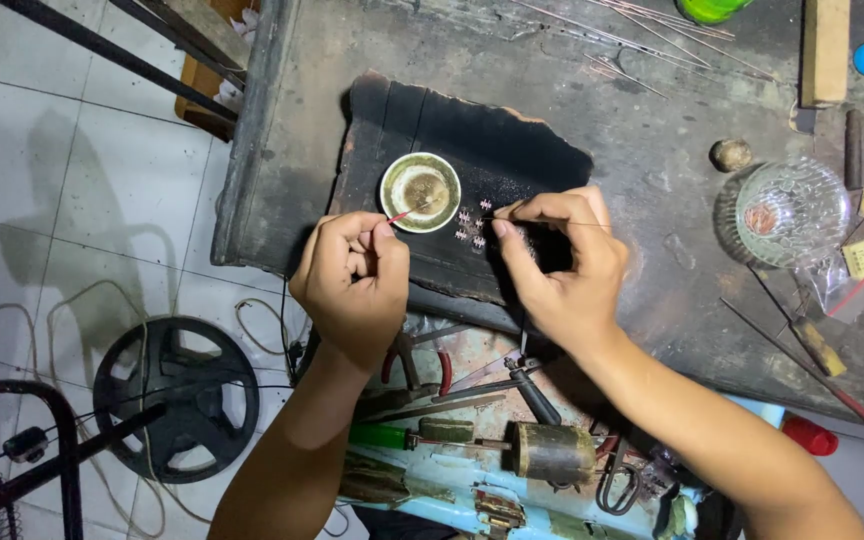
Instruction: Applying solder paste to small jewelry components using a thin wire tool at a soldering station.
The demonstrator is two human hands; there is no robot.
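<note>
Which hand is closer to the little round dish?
The left. The left hand sits just below-left of the small round dish, its thin red-tipped stick reaching the rim. The right hand is farther off to the dish's right, past the tiny metal pieces.

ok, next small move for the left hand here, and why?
Probably draw the red-tipped tool out of the small dish toward the tiny metal pieces: the left hand has its tip at the dish rim, and the right hand steadies a thin wire beside them.
</note>
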